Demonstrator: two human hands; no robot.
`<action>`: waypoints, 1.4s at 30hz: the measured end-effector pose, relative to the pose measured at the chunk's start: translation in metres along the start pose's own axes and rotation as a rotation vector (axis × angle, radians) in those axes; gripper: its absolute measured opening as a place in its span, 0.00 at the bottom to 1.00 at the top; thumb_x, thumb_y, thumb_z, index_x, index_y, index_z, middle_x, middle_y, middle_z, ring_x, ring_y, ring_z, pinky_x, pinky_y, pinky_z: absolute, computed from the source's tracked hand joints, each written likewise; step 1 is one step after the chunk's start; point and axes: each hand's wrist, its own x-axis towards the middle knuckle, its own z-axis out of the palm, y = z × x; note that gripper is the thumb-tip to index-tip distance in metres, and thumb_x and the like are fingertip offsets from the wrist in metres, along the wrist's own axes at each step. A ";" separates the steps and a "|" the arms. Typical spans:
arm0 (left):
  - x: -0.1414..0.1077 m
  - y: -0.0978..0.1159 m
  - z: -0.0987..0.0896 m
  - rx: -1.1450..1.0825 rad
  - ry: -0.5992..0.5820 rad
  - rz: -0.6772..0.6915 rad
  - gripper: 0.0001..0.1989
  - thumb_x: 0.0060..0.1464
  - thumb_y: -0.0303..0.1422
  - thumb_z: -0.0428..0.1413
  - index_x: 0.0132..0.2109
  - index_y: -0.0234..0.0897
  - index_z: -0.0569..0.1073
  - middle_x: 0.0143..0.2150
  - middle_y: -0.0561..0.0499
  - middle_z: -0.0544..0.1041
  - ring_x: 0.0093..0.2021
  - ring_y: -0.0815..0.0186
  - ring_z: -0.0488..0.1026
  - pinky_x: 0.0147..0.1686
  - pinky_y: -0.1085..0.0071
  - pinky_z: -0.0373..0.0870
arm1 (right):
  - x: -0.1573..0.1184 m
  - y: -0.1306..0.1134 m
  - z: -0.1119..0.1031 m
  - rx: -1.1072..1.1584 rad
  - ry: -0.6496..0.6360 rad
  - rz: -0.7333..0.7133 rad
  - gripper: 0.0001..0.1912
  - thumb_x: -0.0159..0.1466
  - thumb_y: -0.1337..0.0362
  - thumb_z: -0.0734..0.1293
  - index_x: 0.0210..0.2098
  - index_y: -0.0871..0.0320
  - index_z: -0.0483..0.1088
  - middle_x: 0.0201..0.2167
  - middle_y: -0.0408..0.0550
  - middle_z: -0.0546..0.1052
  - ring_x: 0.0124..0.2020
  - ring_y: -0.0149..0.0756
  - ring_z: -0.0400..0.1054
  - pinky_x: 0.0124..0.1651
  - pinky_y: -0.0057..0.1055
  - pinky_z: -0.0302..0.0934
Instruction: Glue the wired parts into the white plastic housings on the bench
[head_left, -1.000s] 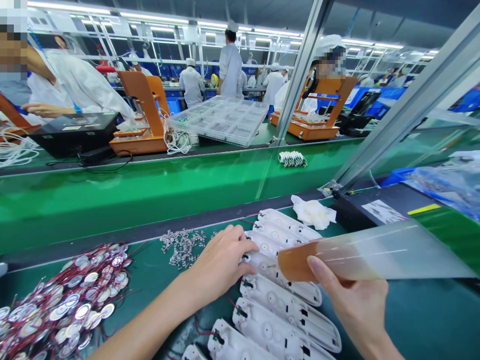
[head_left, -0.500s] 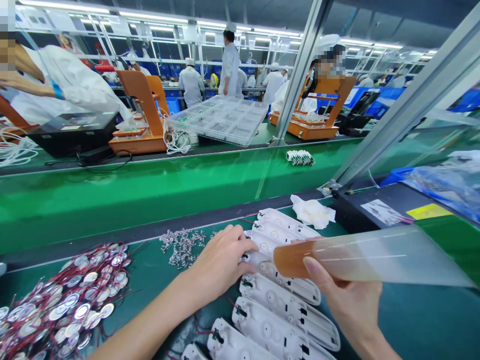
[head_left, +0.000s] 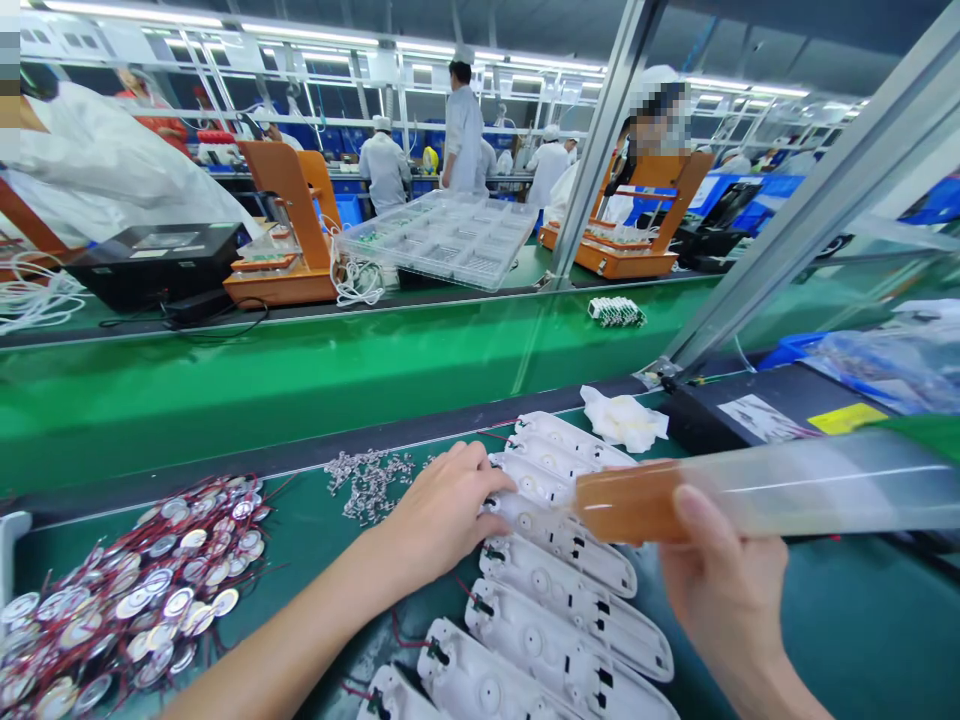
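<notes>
Several long white plastic housings [head_left: 559, 582] lie in a slanting row on the green work surface, open side up, with red wires at their left ends. My left hand [head_left: 454, 515] is closed at the left end of one housing in the middle of the row, thumb and fingers on either side of it. In my right hand [head_left: 727, 570] is a translucent tube [head_left: 817, 490] with an amber-brown end, held almost level above the right part of the row. The amber end points left, towards my left hand; its tip is blurred.
Piles of small metal parts [head_left: 367, 485] and round metal discs with red wires [head_left: 157, 600] lie left. Crumpled white paper [head_left: 622, 418] sits behind the row, a black box [head_left: 712, 410] at right. Beyond runs a green belt [head_left: 300, 370] with white-green parts [head_left: 616, 311]; co-workers stand behind.
My right hand and the tube have moved right, away from my left hand. My left hand stays at the housing. The white-green parts on the belt have shifted right.
</notes>
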 end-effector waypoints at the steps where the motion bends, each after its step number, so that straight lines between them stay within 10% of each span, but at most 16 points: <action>1: -0.002 0.002 -0.002 0.010 0.004 0.001 0.17 0.49 0.30 0.60 0.48 0.40 0.71 0.37 0.51 0.65 0.40 0.61 0.64 0.39 0.65 0.63 | 0.003 -0.003 -0.003 0.094 0.046 0.050 0.17 0.48 0.50 0.67 0.28 0.56 0.65 0.23 0.46 0.70 0.23 0.36 0.66 0.26 0.34 0.65; 6: -0.020 0.015 -0.003 0.000 0.017 0.060 0.17 0.49 0.33 0.61 0.48 0.40 0.71 0.37 0.51 0.66 0.40 0.61 0.63 0.39 0.66 0.63 | -0.007 -0.015 -0.022 0.331 0.233 0.349 0.21 0.39 0.55 0.72 0.31 0.54 0.67 0.31 0.47 0.70 0.32 0.41 0.68 0.33 0.36 0.67; 21: -0.030 0.015 0.026 -0.047 0.073 0.111 0.15 0.50 0.34 0.61 0.46 0.42 0.72 0.36 0.52 0.66 0.38 0.64 0.63 0.39 0.66 0.63 | -0.050 0.002 -0.019 -0.229 0.031 0.039 0.22 0.46 0.47 0.70 0.31 0.58 0.69 0.34 0.51 0.72 0.32 0.38 0.65 0.34 0.32 0.66; 42: -0.031 0.016 0.027 -0.046 0.074 0.100 0.15 0.49 0.32 0.61 0.46 0.41 0.72 0.36 0.53 0.65 0.38 0.64 0.63 0.41 0.64 0.64 | -0.047 -0.008 -0.016 -0.242 0.016 -0.012 0.22 0.50 0.47 0.69 0.31 0.61 0.69 0.29 0.50 0.73 0.28 0.36 0.67 0.29 0.29 0.65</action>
